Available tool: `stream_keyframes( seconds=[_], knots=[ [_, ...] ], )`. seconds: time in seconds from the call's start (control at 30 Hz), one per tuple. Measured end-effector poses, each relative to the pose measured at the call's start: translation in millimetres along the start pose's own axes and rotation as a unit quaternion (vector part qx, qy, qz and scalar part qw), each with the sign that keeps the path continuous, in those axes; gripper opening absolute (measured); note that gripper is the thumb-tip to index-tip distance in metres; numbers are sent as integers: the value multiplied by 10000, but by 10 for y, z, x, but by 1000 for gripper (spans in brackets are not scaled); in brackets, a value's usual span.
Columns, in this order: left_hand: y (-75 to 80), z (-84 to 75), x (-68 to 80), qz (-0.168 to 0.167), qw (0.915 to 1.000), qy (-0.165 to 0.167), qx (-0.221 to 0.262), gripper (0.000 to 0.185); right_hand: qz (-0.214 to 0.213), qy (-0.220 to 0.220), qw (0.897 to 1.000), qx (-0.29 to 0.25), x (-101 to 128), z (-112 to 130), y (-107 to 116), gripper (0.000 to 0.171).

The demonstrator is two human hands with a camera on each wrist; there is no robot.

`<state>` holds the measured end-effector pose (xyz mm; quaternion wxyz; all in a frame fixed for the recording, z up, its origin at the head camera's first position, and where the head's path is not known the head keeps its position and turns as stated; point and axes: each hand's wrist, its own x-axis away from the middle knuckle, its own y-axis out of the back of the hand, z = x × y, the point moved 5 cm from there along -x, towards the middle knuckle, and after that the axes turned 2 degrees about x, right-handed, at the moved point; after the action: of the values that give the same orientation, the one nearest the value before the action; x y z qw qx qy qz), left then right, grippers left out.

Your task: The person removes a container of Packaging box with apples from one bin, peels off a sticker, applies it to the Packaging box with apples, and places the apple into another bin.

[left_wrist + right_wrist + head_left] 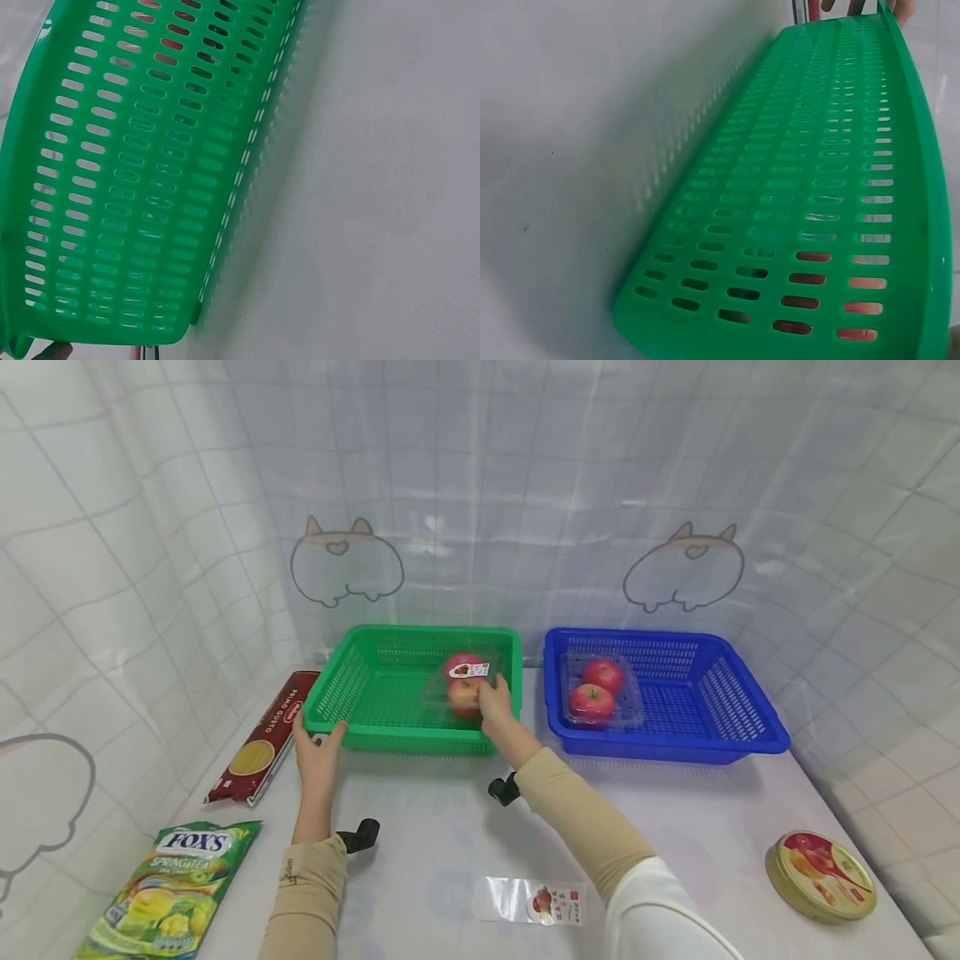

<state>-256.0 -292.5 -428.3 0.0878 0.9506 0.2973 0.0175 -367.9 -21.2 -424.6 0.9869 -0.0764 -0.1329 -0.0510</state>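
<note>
The apple pack (pixel 465 685) is gripped by the right hand (pixel 497 703) inside the green basket (pixel 360 706), at its 3 o'clock side. The basket's near-left corner is clasped by the left hand (pixel 318 756), likely to steady it. Through the slots in both wrist views, only red blurs are seen.

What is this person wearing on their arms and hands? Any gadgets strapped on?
Both hands, the left hand and right hand, are bare. Snug tan sleeves cover both forearms to the wrists; the left one bears small dark lettering near the cuff. A white sleeve overlaps the right upper arm. A small black device is mounted at each wrist.
</note>
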Motion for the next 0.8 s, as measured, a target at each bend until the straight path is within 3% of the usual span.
stream_keyframes(
  seconds=[0.17, 0.27, 0.37, 0.5, 0.67, 0.8],
  knots=[
    [4, 10, 2, -17, 10000, -37, 10, 83, -16, 48, 9998, 175, -890, -577, -69, 58],
    [9, 2, 7, -29, 10000, -54, 8, 82, 145, -270, 9995, 40, -1013, -690, -93, 61],
    [11, 2, 6, -22, 10000, -60, 20, 82, 175, -574, 9982, -99, -996, -713, -107, 68],
    [10, 12, -1, -9, 10000, -71, -12, 83, 118, -610, 9979, -163, -891, -663, -105, 68],
    [1, 35, -15, 36, 9999, -106, -56, 83, 6, -136, 9999, 36, -791, -562, -82, 70],
    [-14, 45, -23, 70, 9999, -111, -19, 83, 9, 32, 9999, 143, -269, -164, -48, 71]
  ],
)
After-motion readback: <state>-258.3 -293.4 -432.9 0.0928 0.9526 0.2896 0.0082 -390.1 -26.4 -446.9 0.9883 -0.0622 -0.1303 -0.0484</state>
